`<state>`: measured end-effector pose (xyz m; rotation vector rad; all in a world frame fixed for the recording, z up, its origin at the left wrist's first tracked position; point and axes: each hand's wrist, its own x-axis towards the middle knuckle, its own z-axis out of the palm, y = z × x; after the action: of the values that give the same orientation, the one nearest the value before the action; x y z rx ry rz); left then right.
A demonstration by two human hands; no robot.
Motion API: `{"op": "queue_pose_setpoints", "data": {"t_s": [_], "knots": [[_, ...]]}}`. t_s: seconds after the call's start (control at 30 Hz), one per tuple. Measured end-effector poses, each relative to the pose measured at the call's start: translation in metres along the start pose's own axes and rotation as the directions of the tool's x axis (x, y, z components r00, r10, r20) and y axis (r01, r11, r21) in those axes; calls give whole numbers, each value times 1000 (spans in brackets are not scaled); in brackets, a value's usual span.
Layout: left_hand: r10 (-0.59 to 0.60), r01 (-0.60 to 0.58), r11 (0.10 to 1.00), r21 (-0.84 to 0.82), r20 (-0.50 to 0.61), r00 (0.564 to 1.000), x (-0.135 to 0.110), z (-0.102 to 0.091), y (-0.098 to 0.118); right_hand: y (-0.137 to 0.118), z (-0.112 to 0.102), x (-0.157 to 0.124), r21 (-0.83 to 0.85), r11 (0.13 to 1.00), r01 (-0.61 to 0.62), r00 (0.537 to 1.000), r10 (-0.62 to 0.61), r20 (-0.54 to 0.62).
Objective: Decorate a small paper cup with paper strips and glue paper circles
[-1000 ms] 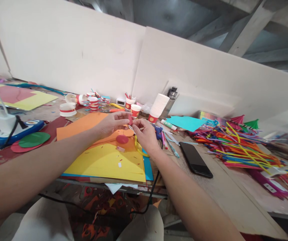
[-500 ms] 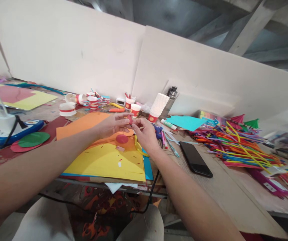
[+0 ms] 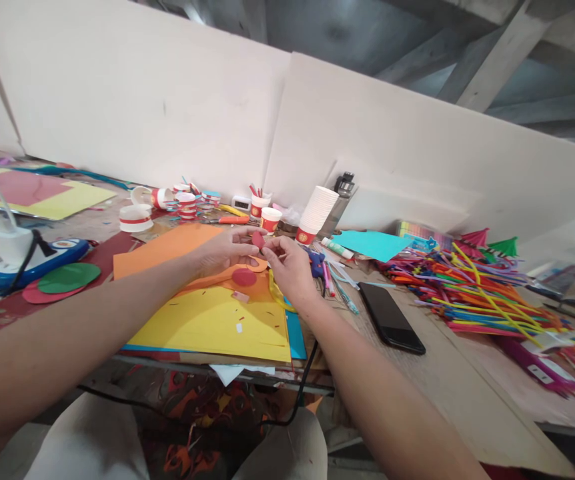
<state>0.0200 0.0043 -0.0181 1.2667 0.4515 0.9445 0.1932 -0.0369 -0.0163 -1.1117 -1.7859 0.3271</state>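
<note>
My left hand and my right hand meet above the paper pile, both pinching a small red paper piece between their fingertips. Just below them lie a red paper disc and an orange cut-out on a yellow sheet. An orange sheet lies under my left wrist. A yellow strip curls beside my right wrist.
A black phone lies right of my right arm. A heap of coloured pipe cleaners covers the right side. A stack of paper cups, decorated cups, a glue stick and a power strip stand around.
The red piece has been turned a little and lifted slightly between the fingertips. Both arms stay in nearly the same place.
</note>
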Motion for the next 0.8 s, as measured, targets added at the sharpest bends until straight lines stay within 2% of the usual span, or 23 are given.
{"op": "queue_pose_setpoints", "data": {"t_s": [0.23,0.5,0.8], "knots": [[-9,9,1000,-26,-6,1000,2,-1,-3,4,2,-1,-20,999,25,1000,-25,8],[-12,11,1000,-24,-46,999,0,7,3,2,3,0,-72,997,40,999,-39,11],[-36,33,999,-41,-72,997,2,5,2,4,3,1,-52,998,42,999,-41,19]]}}
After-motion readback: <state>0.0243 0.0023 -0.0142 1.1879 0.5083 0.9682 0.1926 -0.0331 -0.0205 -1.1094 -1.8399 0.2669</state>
